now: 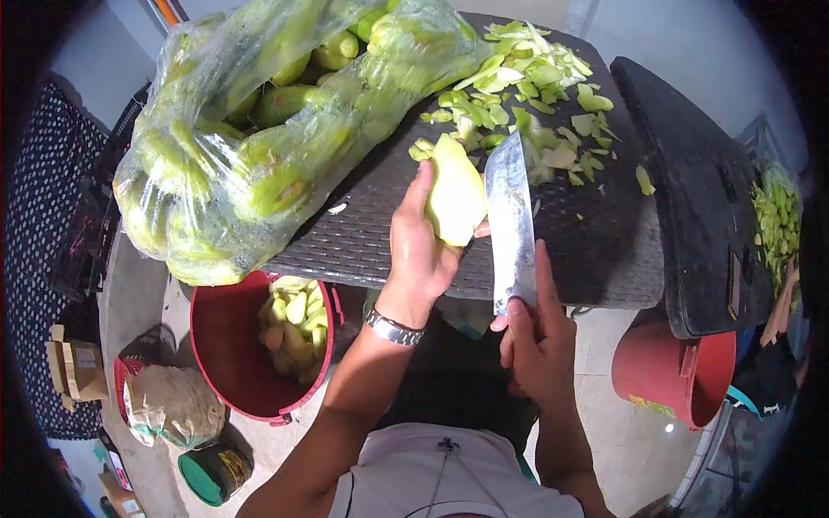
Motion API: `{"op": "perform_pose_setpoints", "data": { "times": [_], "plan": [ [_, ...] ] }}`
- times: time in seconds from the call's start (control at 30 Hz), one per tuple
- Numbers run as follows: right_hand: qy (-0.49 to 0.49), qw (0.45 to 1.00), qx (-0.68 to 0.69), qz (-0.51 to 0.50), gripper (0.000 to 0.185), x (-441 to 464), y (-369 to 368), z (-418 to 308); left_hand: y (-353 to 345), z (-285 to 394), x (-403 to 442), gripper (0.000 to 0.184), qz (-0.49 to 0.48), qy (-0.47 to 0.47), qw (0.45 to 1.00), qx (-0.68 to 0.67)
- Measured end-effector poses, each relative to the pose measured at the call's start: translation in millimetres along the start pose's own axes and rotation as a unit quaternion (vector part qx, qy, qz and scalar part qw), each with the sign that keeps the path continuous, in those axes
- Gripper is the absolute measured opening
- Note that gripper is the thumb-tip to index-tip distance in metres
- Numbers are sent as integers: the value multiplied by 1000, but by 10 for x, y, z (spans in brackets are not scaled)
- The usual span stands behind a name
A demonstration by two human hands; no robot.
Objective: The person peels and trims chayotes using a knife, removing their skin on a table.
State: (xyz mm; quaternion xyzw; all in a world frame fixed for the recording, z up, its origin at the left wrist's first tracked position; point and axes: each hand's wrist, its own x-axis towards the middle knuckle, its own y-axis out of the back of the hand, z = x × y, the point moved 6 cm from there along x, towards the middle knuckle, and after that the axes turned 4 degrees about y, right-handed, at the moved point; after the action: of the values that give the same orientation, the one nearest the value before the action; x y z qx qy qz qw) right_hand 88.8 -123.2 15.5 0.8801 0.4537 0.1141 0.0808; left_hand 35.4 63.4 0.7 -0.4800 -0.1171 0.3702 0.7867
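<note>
My left hand (420,237), with a metal watch at its wrist, holds a pale peeled fruit (455,192) over the front of the dark woven table (363,250). Just right of the fruit a wide-bladed knife (509,216) points up and away, its handle gripped in my right hand (537,337). The blade is close beside the fruit; whether they touch is unclear. Green peelings (553,138) are piled behind the knife. At the left of the table lies a big clear plastic bag (294,173), open at the top, full of green fruits.
Below the table's front left edge stands a red bucket (220,345) with peeled fruits (298,324) inside. Another red bucket (643,371) is at the right, under a black folded panel (708,198). A green-lidded tub (200,476) and a paper-lined basket (173,406) sit at lower left.
</note>
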Motion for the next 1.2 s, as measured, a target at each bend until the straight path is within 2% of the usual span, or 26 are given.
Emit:
{"op": "perform_pose_setpoints", "data": {
  "times": [0.1, 0.2, 0.4, 0.53, 0.63, 0.77, 0.83, 0.87, 1.03, 1.2],
  "plan": [
    [13, 999, -41, -1, 66, 2, -18, 43, 14, -21, -4, 43, 12, -6, 1000, 9],
    [-11, 997, -74, -17, 65, -26, -12, 45, 28, -22, -26, 49, 20, -31, 998, 51],
    [-32, 999, -21, -16, 67, -20, -80, 80, -8, -61, -84, 48, 38, -53, 996, 55],
    [-27, 999, 25, -11, 67, 59, -115, 81, -69, -238, -209, 44, 12, -15, 999, 49],
    [-31, 996, 76, -23, 66, 121, -114, 67, -79, -315, -244, 44, 30, -13, 999, 36],
    [-63, 995, 63, -53, 66, 59, -151, 51, -79, -256, -210, 44, 22, -61, 995, 78],
    [-78, 993, 55, -62, 66, -20, -178, 44, -40, -177, -130, 47, -5, -42, 997, 65],
    [-83, 993, 57, -65, 66, -56, -184, 48, -28, -189, -119, 50, 17, -24, 995, 95],
    [-116, 986, 85, -83, 67, 35, -184, 114, -26, -285, -162, 51, 24, -14, 997, 70],
    [-83, 990, 65, -92, 67, -62, -251, 39, 41, -169, -65, 50, 13, -16, 999, 32]
  ]
}}
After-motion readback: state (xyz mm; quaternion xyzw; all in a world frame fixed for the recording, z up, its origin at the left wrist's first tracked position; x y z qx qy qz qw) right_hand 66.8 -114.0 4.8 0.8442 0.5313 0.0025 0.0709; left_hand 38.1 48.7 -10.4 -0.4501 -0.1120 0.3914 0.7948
